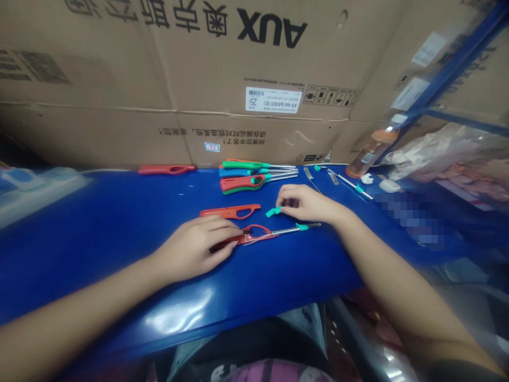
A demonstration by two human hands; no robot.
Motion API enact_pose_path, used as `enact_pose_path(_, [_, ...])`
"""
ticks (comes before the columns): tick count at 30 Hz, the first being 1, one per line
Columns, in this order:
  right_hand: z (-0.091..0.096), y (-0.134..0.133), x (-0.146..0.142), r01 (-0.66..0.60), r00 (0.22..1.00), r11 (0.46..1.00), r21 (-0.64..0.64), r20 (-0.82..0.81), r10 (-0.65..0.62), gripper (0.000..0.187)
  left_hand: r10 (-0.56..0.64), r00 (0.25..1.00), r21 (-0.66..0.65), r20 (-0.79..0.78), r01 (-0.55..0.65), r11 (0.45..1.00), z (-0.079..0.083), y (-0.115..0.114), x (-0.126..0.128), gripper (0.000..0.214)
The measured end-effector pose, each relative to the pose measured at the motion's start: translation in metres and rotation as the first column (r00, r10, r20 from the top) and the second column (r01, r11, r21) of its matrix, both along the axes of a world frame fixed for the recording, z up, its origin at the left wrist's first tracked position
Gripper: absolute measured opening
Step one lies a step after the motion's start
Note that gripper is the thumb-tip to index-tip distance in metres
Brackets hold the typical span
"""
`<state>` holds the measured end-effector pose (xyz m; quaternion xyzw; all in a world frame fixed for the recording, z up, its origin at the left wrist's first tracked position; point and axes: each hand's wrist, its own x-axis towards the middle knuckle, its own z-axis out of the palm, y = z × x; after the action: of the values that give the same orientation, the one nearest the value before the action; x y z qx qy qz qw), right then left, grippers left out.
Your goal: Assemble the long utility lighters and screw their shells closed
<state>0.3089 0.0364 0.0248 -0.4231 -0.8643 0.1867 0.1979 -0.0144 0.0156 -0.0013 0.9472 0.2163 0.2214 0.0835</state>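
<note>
My left hand (196,245) lies over the handle end of a red lighter body (258,232) on the blue table (119,223), fingers closed on it. A metal tube with a teal collar (302,227) sticks out to the right of that body. My right hand (304,203) is just behind the tube and pinches a small teal plastic piece (273,211). A separate orange-red half shell (230,212) rests between the hands and the back pile.
Several finished lighters in green, blue and red (254,175) are stacked at the back centre. A lone red shell (165,169) lies back left. Loose metal tubes (350,183) and white bits are back right. Large cardboard boxes (238,79) wall the far side.
</note>
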Motion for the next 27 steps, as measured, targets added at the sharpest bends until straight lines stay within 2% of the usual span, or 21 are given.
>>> enact_pose_path(5, [-0.001,-0.01,-0.024,-0.039,0.977,0.994,0.103,-0.205,0.059,0.006,0.071,0.991,-0.032,0.114,-0.068,0.997,-0.002,-0.003,0.004,0.027])
enact_pose_path(9, [-0.007,-0.022,-0.051,-0.09,0.945,0.983,0.157,-0.297,0.134,0.007,0.131,0.964,-0.084,0.233,-0.115,0.99,-0.003,-0.005,0.011,0.022])
enact_pose_path(14, [-0.013,-0.031,-0.065,-0.115,0.956,0.976,0.183,-0.246,0.159,0.014,0.127,0.96,-0.117,0.248,-0.101,0.988,-0.005,-0.004,0.012,0.015])
enact_pose_path(17, [-0.011,-0.033,-0.064,-0.154,0.967,0.976,0.155,-0.177,0.181,0.029,0.132,0.968,-0.054,0.214,-0.123,0.991,-0.005,-0.002,0.01,0.015])
enact_pose_path(19, [-0.01,-0.033,-0.064,-0.199,0.957,0.971,0.135,-0.187,0.222,0.04,0.145,0.971,0.0,0.191,-0.148,0.989,-0.004,-0.002,0.009,0.015])
enact_pose_path(22, [-0.011,-0.032,-0.068,-0.253,0.932,0.959,0.125,-0.233,0.276,0.029,0.161,0.974,0.061,0.157,-0.172,0.983,-0.001,-0.004,0.01,0.016])
enact_pose_path(25, [-0.013,-0.032,-0.073,-0.241,0.931,0.96,0.144,-0.244,0.27,0.015,0.159,0.977,0.111,0.141,-0.176,0.978,0.0,-0.006,0.011,0.018])
enact_pose_path(27, [-0.015,-0.032,-0.074,-0.226,0.934,0.962,0.154,-0.246,0.259,0.015,0.156,0.977,0.125,0.146,-0.174,0.977,0.001,-0.007,0.011,0.017])
